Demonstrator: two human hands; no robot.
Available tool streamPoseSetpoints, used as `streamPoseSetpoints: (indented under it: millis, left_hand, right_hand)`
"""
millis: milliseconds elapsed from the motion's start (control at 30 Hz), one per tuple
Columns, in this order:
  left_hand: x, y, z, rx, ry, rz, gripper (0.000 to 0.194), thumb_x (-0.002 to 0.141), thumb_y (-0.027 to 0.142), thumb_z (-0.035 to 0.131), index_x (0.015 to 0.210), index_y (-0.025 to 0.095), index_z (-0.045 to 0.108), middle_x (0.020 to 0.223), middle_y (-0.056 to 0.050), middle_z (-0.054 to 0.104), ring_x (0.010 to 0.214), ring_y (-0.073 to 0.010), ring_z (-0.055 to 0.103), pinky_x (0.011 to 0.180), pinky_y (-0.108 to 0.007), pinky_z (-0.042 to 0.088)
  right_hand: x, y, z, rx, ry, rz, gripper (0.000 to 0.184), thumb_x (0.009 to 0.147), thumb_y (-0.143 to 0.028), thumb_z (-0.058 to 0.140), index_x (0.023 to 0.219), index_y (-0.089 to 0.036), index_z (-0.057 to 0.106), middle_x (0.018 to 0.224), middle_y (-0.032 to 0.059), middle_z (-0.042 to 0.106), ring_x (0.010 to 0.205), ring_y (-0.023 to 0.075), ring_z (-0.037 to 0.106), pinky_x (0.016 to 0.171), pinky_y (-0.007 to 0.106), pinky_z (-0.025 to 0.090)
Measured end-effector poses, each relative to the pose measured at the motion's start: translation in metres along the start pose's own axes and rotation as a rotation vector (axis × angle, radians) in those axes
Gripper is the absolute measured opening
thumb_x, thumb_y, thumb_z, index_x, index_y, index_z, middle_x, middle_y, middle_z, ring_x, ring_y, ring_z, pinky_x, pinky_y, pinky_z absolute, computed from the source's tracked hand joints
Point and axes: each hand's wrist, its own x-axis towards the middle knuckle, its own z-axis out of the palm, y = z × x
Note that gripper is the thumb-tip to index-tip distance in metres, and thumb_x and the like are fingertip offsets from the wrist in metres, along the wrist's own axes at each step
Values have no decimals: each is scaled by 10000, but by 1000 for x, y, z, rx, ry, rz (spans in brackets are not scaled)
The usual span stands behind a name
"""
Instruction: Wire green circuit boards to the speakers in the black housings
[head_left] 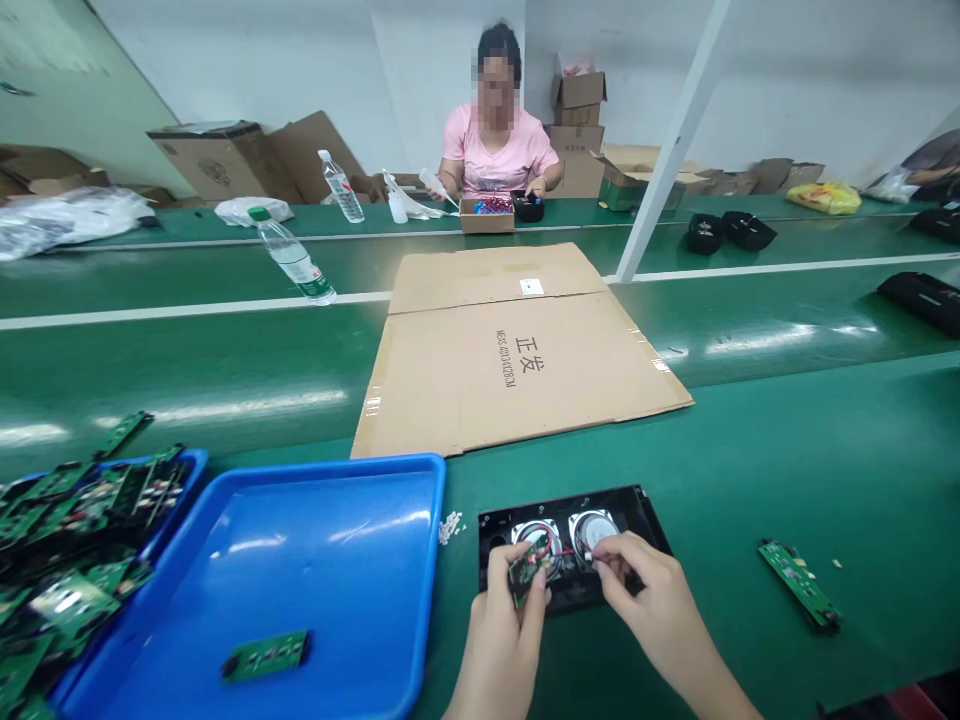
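Note:
My left hand (504, 620) pinches a small green circuit board (527, 572) over the left part of a black speaker panel (577, 597). Two round speakers (595, 527) with silver frames sit in that panel. Thin red and black wires (568, 552) run between the board and the speakers. At the right speaker, my right hand (651, 590) is closed, thumb and forefinger together by a small white connector (589, 556) at the wire's end. Its fingertips partly cover what they hold.
A blue tray (437, 560) holding one circuit board (266, 656) stands left, beside a heap of boards (75, 540). White bits (451, 528) lie near it. Another board (799, 584) lies right. Beyond are flattened cardboard (480, 390), a bottle (294, 257) and a seated co-worker (496, 150).

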Motion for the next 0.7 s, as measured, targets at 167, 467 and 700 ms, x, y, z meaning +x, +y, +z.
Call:
streamPoseSetpoints:
  millis: [167,467,700]
  left_hand:
    - [-3,3,0,6,-15,3,447,887,622,564,1096,227,580,904,-98,799,906,-304,793,798,-403,659]
    - [-4,5,0,-77,-51,-21,413,887,566,585,1114,222,572,1057,-134,806,929,-315,789,772,-408,660]
    - [-2,2,-6,-11,-157,-26,362,932,507,528,1153,221,537,915,-95,808,878,-294,783,783,-417,640]
  right_hand:
    - [-2,-9,17,-193,56,-328,210,1031,-186,437,883,-221,582,749,5,625,636,150,606,543,228,489]
    - [0,-10,41,-155,122,-349,215,1073,-222,441,910,-215,581,766,11,630,655,157,603,550,251,488]
    - [2,-9,34,-146,64,-425,200,1083,-199,431,942,-204,573,769,11,622,661,152,585,577,249,489]
